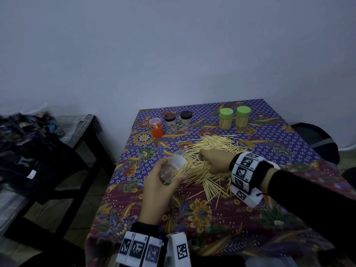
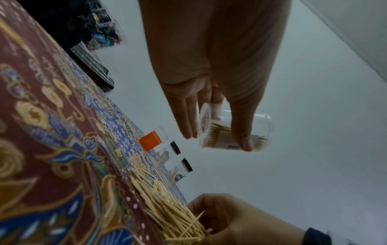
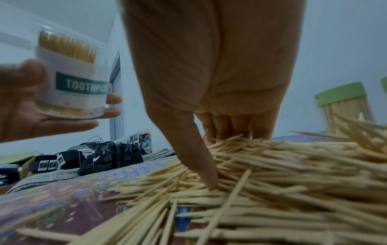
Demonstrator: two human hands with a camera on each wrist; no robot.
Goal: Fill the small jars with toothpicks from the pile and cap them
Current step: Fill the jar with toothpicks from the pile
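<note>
- Wrist bands with printed markers [image 1: 138, 249] filled the bottom edge of the head view, nearest the lens.
- Patterned tablecloth [image 1: 202, 214] ran from lower centre to the right.
- Toothpick pile [image 1: 213, 149] lay mid-frame: light, stiff, pointed sticks that likely scatter, so best gathered as a sideways bunch.
- Right hand [image 1: 213, 160] sat curled into it, thumb [image 3: 206, 174] and fingers closing on a bunch.
- Left hand [image 1: 159, 182] wrapped round the clear jar [image 1: 176, 168], left of the pile, tilted and part-filled (smooth plastic, probably slippery; hold the wall).
</note>
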